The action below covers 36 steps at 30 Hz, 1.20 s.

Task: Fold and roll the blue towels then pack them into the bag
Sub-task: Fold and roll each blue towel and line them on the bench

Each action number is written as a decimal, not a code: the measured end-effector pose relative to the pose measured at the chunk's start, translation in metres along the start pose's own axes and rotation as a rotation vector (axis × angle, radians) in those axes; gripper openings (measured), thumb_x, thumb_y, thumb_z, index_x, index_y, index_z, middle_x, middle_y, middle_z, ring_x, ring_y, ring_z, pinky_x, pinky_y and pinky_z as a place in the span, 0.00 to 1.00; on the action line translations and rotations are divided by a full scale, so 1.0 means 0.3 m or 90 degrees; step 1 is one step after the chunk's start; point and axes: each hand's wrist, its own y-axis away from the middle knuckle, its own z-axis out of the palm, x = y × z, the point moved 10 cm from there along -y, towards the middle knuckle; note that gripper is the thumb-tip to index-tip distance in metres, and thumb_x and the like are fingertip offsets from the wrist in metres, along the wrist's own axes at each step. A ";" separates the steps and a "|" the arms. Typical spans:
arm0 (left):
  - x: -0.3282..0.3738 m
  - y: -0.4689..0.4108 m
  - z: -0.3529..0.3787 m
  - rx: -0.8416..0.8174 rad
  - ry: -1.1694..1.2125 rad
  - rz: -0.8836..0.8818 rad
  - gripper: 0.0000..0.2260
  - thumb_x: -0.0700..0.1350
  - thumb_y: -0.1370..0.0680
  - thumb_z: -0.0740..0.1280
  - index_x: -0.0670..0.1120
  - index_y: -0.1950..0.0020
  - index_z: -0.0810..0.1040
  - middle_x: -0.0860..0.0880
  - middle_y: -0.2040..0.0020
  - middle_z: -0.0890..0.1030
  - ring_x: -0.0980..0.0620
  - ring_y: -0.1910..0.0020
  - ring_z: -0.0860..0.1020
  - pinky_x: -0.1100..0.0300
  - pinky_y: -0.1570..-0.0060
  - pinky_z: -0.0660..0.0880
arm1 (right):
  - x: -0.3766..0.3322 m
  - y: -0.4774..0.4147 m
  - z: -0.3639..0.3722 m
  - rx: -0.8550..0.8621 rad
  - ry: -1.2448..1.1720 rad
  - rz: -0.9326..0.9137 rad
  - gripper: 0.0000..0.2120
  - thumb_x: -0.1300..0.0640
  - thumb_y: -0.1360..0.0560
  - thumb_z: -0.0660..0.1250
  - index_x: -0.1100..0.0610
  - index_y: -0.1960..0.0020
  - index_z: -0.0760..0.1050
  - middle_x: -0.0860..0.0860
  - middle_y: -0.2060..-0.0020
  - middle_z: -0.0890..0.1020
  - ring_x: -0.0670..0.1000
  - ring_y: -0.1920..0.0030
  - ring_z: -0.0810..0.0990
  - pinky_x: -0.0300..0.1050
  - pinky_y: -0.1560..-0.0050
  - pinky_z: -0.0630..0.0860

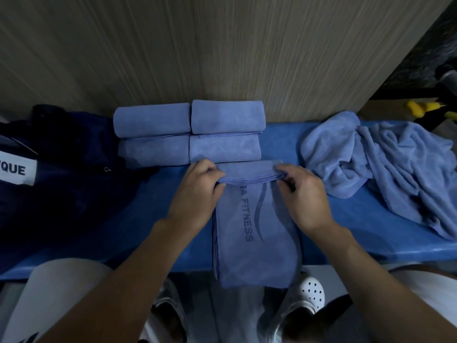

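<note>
A long folded blue towel [254, 233] printed "FITNESS" lies across the blue bench, its near end hanging over the front edge. Its far end is turned over into a short fold. My left hand [197, 191] pinches the left corner of that fold and my right hand [304, 196] pinches the right corner. Just beyond stand several rolled blue towels [190, 132], stacked in two rows against the wall. A dark navy bag [64, 164] with a white label lies at the left of the bench.
A heap of loose, unfolded blue towels [385, 164] covers the right of the blue bench [153, 219]. A wooden wall panel [197, 50] backs the bench. Yellow objects [422, 107] lie on a surface at far right. My feet in white clogs [309, 293] show below.
</note>
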 end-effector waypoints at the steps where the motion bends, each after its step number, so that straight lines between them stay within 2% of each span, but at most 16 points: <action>1: 0.003 -0.005 -0.007 0.009 0.002 0.004 0.06 0.38 0.23 0.70 0.39 0.47 0.82 0.49 0.52 0.75 0.49 0.49 0.74 0.61 0.49 0.70 | -0.003 -0.005 -0.003 0.007 -0.007 0.002 0.15 0.66 0.25 0.67 0.57 0.40 0.79 0.53 0.52 0.83 0.51 0.55 0.80 0.55 0.51 0.78; 4: 0.010 -0.016 -0.047 0.048 0.012 0.008 0.04 0.37 0.23 0.68 0.40 0.50 0.81 0.48 0.52 0.75 0.48 0.50 0.74 0.58 0.49 0.72 | -0.025 -0.014 -0.038 0.033 -0.031 0.000 0.12 0.64 0.25 0.67 0.56 0.43 0.80 0.51 0.53 0.83 0.48 0.55 0.80 0.49 0.51 0.78; 7: 0.028 -0.011 -0.084 0.058 0.021 0.014 0.04 0.38 0.22 0.68 0.41 0.49 0.81 0.50 0.50 0.74 0.51 0.48 0.72 0.66 0.47 0.67 | -0.051 -0.009 -0.084 0.051 -0.041 -0.022 0.11 0.62 0.25 0.68 0.55 0.44 0.80 0.49 0.54 0.83 0.45 0.56 0.80 0.46 0.51 0.77; 11: 0.046 0.019 -0.079 0.019 0.017 0.053 0.03 0.37 0.23 0.69 0.41 0.50 0.81 0.51 0.49 0.74 0.52 0.46 0.71 0.70 0.45 0.65 | -0.054 0.026 -0.086 0.035 -0.004 -0.044 0.10 0.60 0.26 0.69 0.55 0.45 0.81 0.49 0.56 0.80 0.47 0.57 0.78 0.55 0.51 0.77; 14: 0.051 0.043 -0.065 -0.007 0.026 0.067 0.03 0.36 0.24 0.69 0.41 0.52 0.80 0.52 0.48 0.73 0.52 0.45 0.71 0.65 0.45 0.67 | -0.053 0.047 -0.089 0.022 0.020 -0.032 0.10 0.56 0.28 0.66 0.55 0.48 0.81 0.48 0.53 0.75 0.51 0.52 0.78 0.59 0.50 0.75; 17: 0.050 0.057 -0.049 -0.036 0.034 0.066 0.03 0.35 0.26 0.69 0.43 0.55 0.79 0.51 0.46 0.73 0.53 0.44 0.71 0.60 0.45 0.69 | -0.044 0.067 -0.081 -0.003 0.072 -0.026 0.08 0.57 0.30 0.70 0.54 0.51 0.80 0.48 0.51 0.73 0.52 0.48 0.76 0.52 0.49 0.69; 19: 0.041 0.065 -0.027 -0.062 0.026 0.071 0.02 0.37 0.26 0.69 0.43 0.56 0.78 0.50 0.43 0.74 0.52 0.42 0.71 0.55 0.44 0.71 | -0.029 0.078 -0.052 -0.053 0.128 -0.007 0.07 0.50 0.29 0.70 0.51 0.53 0.80 0.48 0.49 0.72 0.51 0.44 0.73 0.48 0.46 0.62; 21: 0.021 0.070 -0.002 -0.091 0.009 0.054 0.04 0.44 0.27 0.67 0.45 0.56 0.79 0.49 0.39 0.75 0.49 0.40 0.73 0.48 0.43 0.73 | -0.008 0.085 -0.024 -0.088 0.151 0.023 0.17 0.39 0.26 0.62 0.51 0.55 0.80 0.47 0.47 0.73 0.49 0.43 0.70 0.48 0.44 0.62; 22: 0.012 0.071 0.008 -0.101 0.010 0.037 0.07 0.47 0.27 0.65 0.46 0.56 0.80 0.49 0.36 0.75 0.49 0.38 0.73 0.47 0.42 0.72 | -0.001 0.081 -0.024 -0.084 0.143 0.036 0.21 0.37 0.24 0.58 0.52 0.55 0.81 0.48 0.46 0.74 0.50 0.43 0.71 0.49 0.43 0.63; 23: 0.002 0.068 0.013 -0.105 0.026 0.011 0.08 0.49 0.26 0.65 0.46 0.57 0.80 0.49 0.34 0.74 0.50 0.36 0.72 0.48 0.40 0.71 | 0.007 0.073 -0.028 -0.072 0.129 0.046 0.21 0.39 0.23 0.58 0.54 0.54 0.81 0.49 0.46 0.75 0.52 0.43 0.72 0.50 0.44 0.64; 26: -0.024 0.054 0.021 -0.098 0.108 -0.066 0.08 0.48 0.23 0.69 0.45 0.59 0.79 0.50 0.32 0.73 0.53 0.33 0.70 0.57 0.36 0.66 | 0.030 0.044 -0.034 -0.052 0.073 0.095 0.10 0.48 0.24 0.66 0.54 0.56 0.75 0.48 0.52 0.77 0.54 0.47 0.75 0.49 0.47 0.64; 28: -0.043 0.044 0.030 -0.091 0.124 -0.096 0.05 0.47 0.23 0.70 0.48 0.51 0.77 0.52 0.35 0.73 0.53 0.34 0.70 0.54 0.34 0.66 | 0.042 0.033 -0.008 -0.098 0.045 0.124 0.10 0.48 0.25 0.69 0.51 0.48 0.71 0.46 0.53 0.76 0.52 0.46 0.74 0.49 0.46 0.62; 30: -0.065 0.038 0.049 -0.114 0.094 -0.120 0.18 0.50 0.23 0.70 0.52 0.35 0.71 0.54 0.36 0.73 0.51 0.37 0.70 0.47 0.34 0.66 | 0.041 0.031 0.027 -0.171 0.062 0.122 0.23 0.48 0.25 0.68 0.51 0.33 0.67 0.47 0.45 0.77 0.53 0.39 0.71 0.52 0.38 0.62; 32: -0.089 0.030 0.067 -0.152 0.060 -0.155 0.28 0.53 0.24 0.69 0.51 0.27 0.65 0.53 0.32 0.72 0.49 0.35 0.68 0.44 0.32 0.64 | 0.041 0.024 0.040 -0.199 0.064 0.116 0.30 0.48 0.25 0.68 0.51 0.27 0.61 0.49 0.39 0.75 0.54 0.35 0.69 0.56 0.33 0.61; 34: -0.109 0.019 0.079 -0.169 0.059 -0.183 0.30 0.56 0.26 0.70 0.50 0.27 0.66 0.52 0.33 0.72 0.48 0.34 0.69 0.44 0.31 0.62 | 0.064 0.017 0.048 -0.207 0.024 0.145 0.32 0.49 0.25 0.69 0.52 0.25 0.60 0.50 0.36 0.74 0.54 0.33 0.68 0.57 0.30 0.61; 36: -0.118 0.012 0.081 -0.177 0.073 -0.197 0.26 0.59 0.29 0.71 0.52 0.34 0.72 0.53 0.38 0.74 0.49 0.38 0.71 0.45 0.34 0.63 | 0.078 0.011 0.060 -0.220 -0.013 0.163 0.29 0.52 0.25 0.70 0.53 0.28 0.64 0.50 0.37 0.75 0.54 0.33 0.69 0.58 0.30 0.62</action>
